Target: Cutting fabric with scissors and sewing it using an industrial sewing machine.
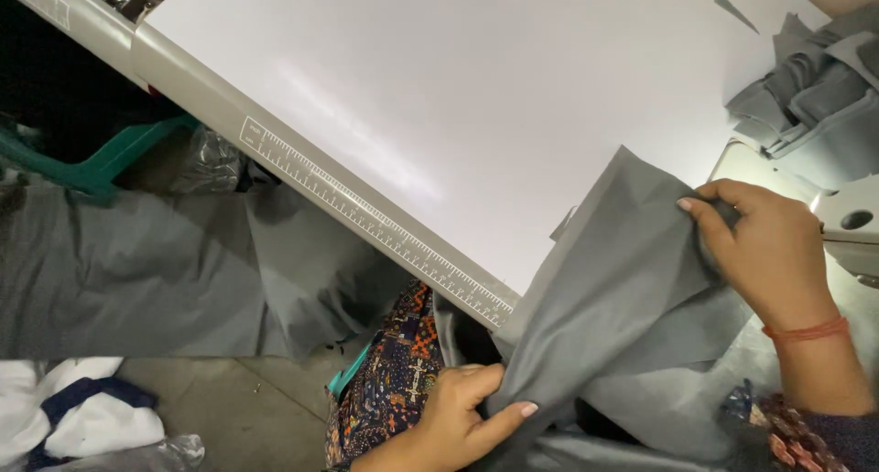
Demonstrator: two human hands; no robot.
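A piece of grey fabric [613, 280] lies over the near edge of a white work table [439, 78]. My left hand [458, 417] pinches its lower edge just below the table's edge, thumb on top. My right hand [769, 252], with a red thread around the wrist, grips the fabric's upper right corner next to a sewing machine [851, 220]. The cloth is stretched between the two hands.
A printed ruler strip [366, 220] runs along the table's grey edge. A stack of grey fabric pieces [815, 97] sits at the upper right. More grey cloth [165, 271] hangs at left over a green frame [101, 161]. White and dark-blue cloth [64, 417] lies on the floor.
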